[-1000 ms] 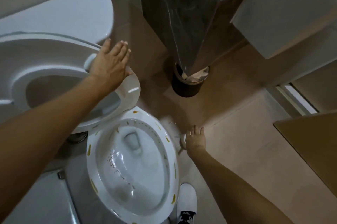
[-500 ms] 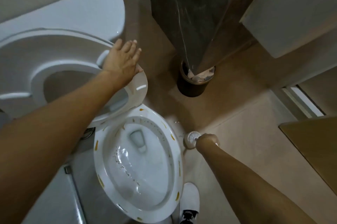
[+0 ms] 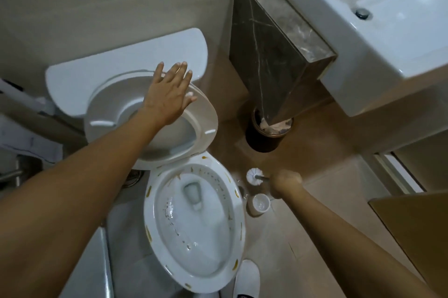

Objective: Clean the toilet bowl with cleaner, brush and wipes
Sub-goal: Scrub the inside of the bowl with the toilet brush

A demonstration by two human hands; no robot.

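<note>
Presently we note the left hand [image 3: 169,96] spread flat on the raised seat [image 3: 203,118]. Our right hand [image 3: 286,182] is fisted around the brush [image 3: 253,175] handle, its head beside the stained toilet bowl [image 3: 194,220], above the holder [image 3: 259,204] on the floor.

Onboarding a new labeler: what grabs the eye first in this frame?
The open toilet bowl at centre, its rim dotted with yellow-brown smears. Above it, the left hand lies flat on the raised seat. Right of the bowl, the right hand grips a white toilet brush above its holder.
</note>
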